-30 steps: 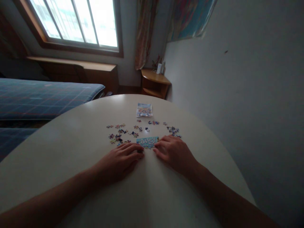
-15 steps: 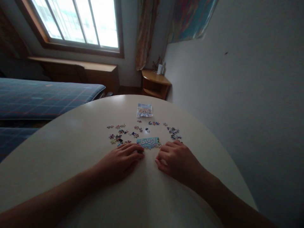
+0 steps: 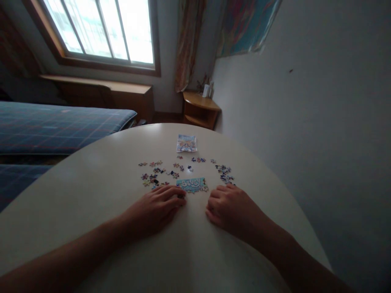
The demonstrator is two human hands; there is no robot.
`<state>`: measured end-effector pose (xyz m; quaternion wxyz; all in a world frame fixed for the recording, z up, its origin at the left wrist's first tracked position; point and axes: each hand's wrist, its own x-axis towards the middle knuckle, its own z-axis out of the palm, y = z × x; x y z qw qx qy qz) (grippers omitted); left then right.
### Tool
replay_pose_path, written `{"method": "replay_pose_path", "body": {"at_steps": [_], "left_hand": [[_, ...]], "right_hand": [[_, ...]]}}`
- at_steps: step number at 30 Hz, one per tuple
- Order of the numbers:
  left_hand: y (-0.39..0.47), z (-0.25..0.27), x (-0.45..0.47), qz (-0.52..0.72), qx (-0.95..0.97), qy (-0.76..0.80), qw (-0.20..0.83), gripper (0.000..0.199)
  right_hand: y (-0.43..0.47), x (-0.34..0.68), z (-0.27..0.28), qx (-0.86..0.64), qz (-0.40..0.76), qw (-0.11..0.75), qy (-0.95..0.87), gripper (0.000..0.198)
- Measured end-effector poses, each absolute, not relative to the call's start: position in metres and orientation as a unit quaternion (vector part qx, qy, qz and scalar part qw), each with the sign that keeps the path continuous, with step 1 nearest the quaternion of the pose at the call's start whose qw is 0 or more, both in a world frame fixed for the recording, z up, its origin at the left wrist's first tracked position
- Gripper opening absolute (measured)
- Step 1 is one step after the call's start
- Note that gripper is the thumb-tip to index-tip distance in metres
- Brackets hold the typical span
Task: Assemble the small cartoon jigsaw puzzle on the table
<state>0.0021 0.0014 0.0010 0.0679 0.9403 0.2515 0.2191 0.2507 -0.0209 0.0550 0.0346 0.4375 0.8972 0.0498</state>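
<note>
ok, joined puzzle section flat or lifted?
Flat: the puzzle section lies face up on the table, lettering showing, no raised edge visible. The right hand is clear of it; whether the left hand touches it, cannot tell.

From afar I see a home bedroom: mattress (image 3: 61, 127) at nine o'clock, window (image 3: 100, 30) near eleven, curtain (image 3: 187, 49) at twelve.

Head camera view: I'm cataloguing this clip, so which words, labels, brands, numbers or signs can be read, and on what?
"Bluey": large pale lettering on the joined puzzle section.
Smaller line below it: too blurred to read.
Picture sheet or packet at the far side of the table: any print is too small to read.
Loose puzzle pieces: nothing legible.
</note>
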Motion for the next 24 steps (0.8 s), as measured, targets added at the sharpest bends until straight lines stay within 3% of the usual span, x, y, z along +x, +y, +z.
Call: {"method": "replay_pose_path", "body": {"at_steps": [9,19,24], "left_hand": [[0.001,0.001,0.002,0.216,0.939,0.254,0.087,0.026],[-0.001,0.007,0.004,0.214,0.939,0.254,0.095,0.027],[0.001,0.003,0.001,0.228,0.914,0.332,0.059,0.036]], "right_hand": [[-0.009,0.264,0.058,0.565,0.082,0.062,0.819,0.011],[0.004,0.274,0.048,0.593,0.093,0.020,0.800,0.012],[0.010,0.277,0.044,0.607,0.094,0.019,0.789,0.013]]}}
